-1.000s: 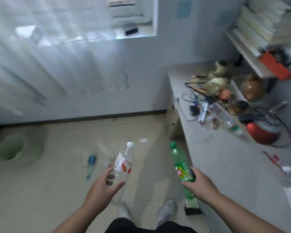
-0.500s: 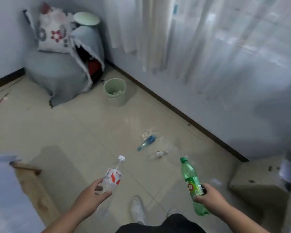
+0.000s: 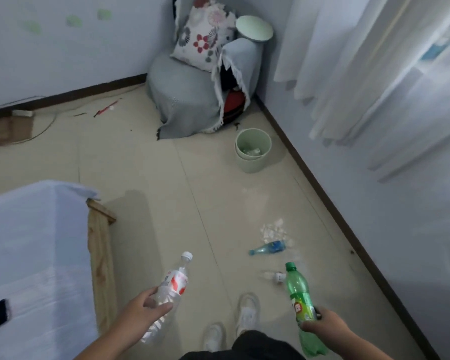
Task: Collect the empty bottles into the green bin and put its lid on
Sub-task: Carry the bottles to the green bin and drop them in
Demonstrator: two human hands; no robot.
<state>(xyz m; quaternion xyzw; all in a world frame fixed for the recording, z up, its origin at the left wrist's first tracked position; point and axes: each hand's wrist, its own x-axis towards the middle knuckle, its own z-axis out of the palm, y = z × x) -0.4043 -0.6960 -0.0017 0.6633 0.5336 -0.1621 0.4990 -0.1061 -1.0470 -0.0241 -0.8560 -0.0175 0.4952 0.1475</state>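
My left hand [image 3: 143,311] grips a clear bottle with a red-and-white label [image 3: 172,284], cap pointing up and away. My right hand [image 3: 322,324] holds a green soda bottle [image 3: 298,291] upright by its lower half. On the floor ahead lie a blue-tinted bottle [image 3: 268,248] on its side and a small clear bottle [image 3: 273,276] just beyond the green one. The green bin [image 3: 253,162] stands open near the wall, with some litter inside. Its pale green lid [image 3: 254,28] rests on top of the armchair in the corner.
A grey-covered armchair [image 3: 187,97] with a flowered cushion fills the far corner. A bed [image 3: 34,255] with a wooden frame is at my left, a dark phone on it. Crumpled clear plastic [image 3: 272,231] lies by the blue bottle. Curtains hang on the right.
My view has swung left from the desk to the corner, and the bin and armchair are now closer and more central. Both hands keep their bottles.
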